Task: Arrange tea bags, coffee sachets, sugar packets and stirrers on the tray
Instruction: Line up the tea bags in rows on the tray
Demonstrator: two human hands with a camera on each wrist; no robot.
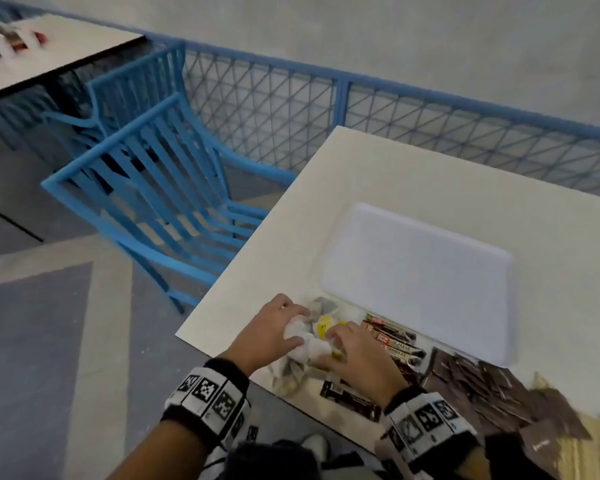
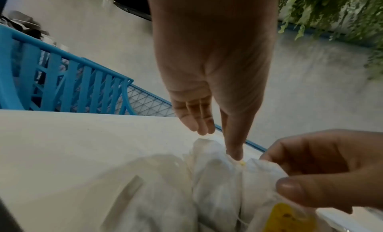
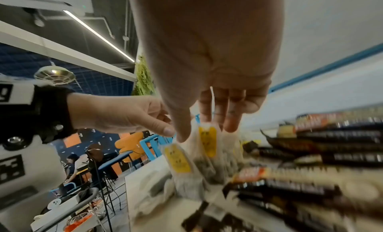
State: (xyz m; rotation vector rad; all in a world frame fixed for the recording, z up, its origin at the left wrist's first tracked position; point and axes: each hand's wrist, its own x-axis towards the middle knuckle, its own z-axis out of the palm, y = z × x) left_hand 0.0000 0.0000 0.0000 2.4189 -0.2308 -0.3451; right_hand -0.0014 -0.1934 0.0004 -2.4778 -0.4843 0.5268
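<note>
Left hand [image 1: 274, 332]: pinching tea bags [image 1: 309, 341] at lower centre.
Right hand [image 1: 355, 355]: pinching the same bunch.
Tray [image 1: 416, 282]: lying bare, right of centre.
Table [image 1: 361, 174]: edge running lower left.

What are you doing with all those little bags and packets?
Someone is sorting drink supplies on a white table. Both hands are in a pile of tea bags with yellow tags: the left hand grips some, and the right hand pinches others. Dark coffee sachets lie beside the pile. The white tray behind them has nothing on it yet.
</note>
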